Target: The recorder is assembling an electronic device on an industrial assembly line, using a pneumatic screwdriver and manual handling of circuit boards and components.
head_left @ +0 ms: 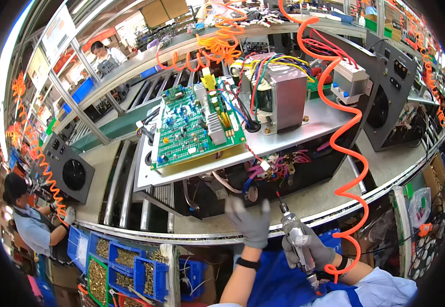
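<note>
My right hand (312, 245), in a grey glove, is wrapped round a metal air screwdriver (297, 236), its bit pointing up toward the open side of the black cabinet (309, 176). An orange coiled hose (353, 171) runs to the tool's rear end. Nearer the cabinet's lower edge, my gloved left hand (250, 225) has its fingers spread and slightly blurred; nothing shows in it. On the cabinet's tilted silver metal plate (202, 171) sit a green circuit board (189, 128) and a boxy metal transformer (286, 94) with coloured wires. Pink and blue wires (284, 163) hang inside below the plate.
The cabinet stands on a roller conveyor (125, 187). Blue bins of screws (151, 276) are at the lower left. Another cabinet (69, 171) stands left, one more (391, 97) right. A co-worker (33, 220) works at far left; another person (107, 56) sits beyond.
</note>
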`<action>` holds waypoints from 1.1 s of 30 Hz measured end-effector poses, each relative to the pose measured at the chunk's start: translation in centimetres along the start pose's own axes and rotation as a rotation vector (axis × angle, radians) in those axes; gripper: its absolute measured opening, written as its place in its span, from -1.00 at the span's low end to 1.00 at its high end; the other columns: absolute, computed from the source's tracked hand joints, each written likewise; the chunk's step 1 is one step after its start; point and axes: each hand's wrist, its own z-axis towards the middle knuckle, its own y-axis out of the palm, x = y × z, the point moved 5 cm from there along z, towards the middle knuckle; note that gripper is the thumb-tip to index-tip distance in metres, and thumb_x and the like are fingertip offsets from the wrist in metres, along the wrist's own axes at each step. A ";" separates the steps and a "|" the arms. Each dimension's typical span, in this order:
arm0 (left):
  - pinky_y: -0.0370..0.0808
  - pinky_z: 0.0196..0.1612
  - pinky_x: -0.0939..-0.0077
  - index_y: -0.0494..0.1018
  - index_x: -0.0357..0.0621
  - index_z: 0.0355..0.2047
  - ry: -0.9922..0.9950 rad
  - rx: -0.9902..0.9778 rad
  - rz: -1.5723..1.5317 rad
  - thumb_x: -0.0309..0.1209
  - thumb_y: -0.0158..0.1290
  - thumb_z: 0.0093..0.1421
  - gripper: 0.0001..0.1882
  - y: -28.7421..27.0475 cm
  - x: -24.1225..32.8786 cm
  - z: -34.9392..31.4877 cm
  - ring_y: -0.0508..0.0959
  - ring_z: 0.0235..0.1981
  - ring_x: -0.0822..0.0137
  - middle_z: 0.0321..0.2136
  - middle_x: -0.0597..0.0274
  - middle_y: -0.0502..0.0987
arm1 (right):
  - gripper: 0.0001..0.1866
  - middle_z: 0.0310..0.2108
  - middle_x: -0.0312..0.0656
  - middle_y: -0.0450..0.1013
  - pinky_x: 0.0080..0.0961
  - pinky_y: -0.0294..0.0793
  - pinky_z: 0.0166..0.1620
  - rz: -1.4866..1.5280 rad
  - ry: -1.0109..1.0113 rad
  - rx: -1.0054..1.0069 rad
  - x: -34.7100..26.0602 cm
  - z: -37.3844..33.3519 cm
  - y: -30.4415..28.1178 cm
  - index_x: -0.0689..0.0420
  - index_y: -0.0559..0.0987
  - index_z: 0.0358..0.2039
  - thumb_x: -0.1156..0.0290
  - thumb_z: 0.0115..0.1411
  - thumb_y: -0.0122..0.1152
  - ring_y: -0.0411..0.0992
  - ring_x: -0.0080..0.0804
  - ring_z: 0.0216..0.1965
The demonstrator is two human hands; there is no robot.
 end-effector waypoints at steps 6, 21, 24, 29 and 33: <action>0.51 -0.42 0.19 0.48 0.04 -0.02 -0.021 -0.511 0.039 -0.14 0.13 0.17 -0.61 4.7 0.7 1.4 0.60 -0.46 0.10 -0.43 0.14 0.58 | -0.41 -0.42 -0.10 0.40 -0.36 0.57 -0.54 0.000 -0.018 0.044 0.1 -0.4 0.1 0.15 0.26 0.01 0.21 0.05 0.29 0.46 -0.35 -0.59; 0.51 -0.49 0.17 0.59 0.12 -0.25 -0.110 -0.518 0.073 -0.16 0.14 0.17 -0.80 6.0 0.1 3.0 0.60 -0.54 0.05 -0.55 0.10 0.59 | -0.37 -0.44 -0.10 0.44 -0.42 0.54 -0.57 -0.199 -0.008 0.057 -0.3 0.1 -0.1 0.18 0.16 0.13 0.45 0.10 0.23 0.47 -0.34 -0.64; 0.51 -0.51 0.16 0.58 0.16 -0.24 -0.091 -0.521 0.088 -0.13 0.12 0.18 -0.80 6.1 0.0 2.9 0.61 -0.56 0.05 -0.56 0.11 0.59 | -0.33 -0.46 -0.10 0.43 -0.41 0.53 -0.57 -0.200 -0.022 0.050 -0.5 0.2 -0.1 0.18 0.12 0.17 0.46 0.11 0.23 0.47 -0.34 -0.64; 0.50 -0.52 0.16 0.58 0.18 -0.26 -0.092 -0.511 0.101 -0.11 0.11 0.18 -0.80 6.1 -0.4 2.7 0.60 -0.57 0.04 -0.59 0.12 0.58 | -0.28 -0.49 -0.10 0.41 -0.39 0.53 -0.57 -0.161 -0.017 0.054 -0.3 0.4 -0.2 0.18 0.08 0.22 0.47 0.12 0.22 0.47 -0.34 -0.63; 0.50 -0.53 0.15 0.57 0.19 -0.27 -0.107 -0.528 0.111 -0.11 0.12 0.18 -0.81 6.4 -0.7 2.5 0.60 -0.57 0.03 -0.59 0.11 0.58 | -0.30 -0.50 -0.10 0.40 -0.40 0.54 -0.56 -0.181 -0.008 0.059 -0.3 0.4 -0.3 0.18 0.10 0.21 0.44 0.12 0.24 0.48 -0.35 -0.63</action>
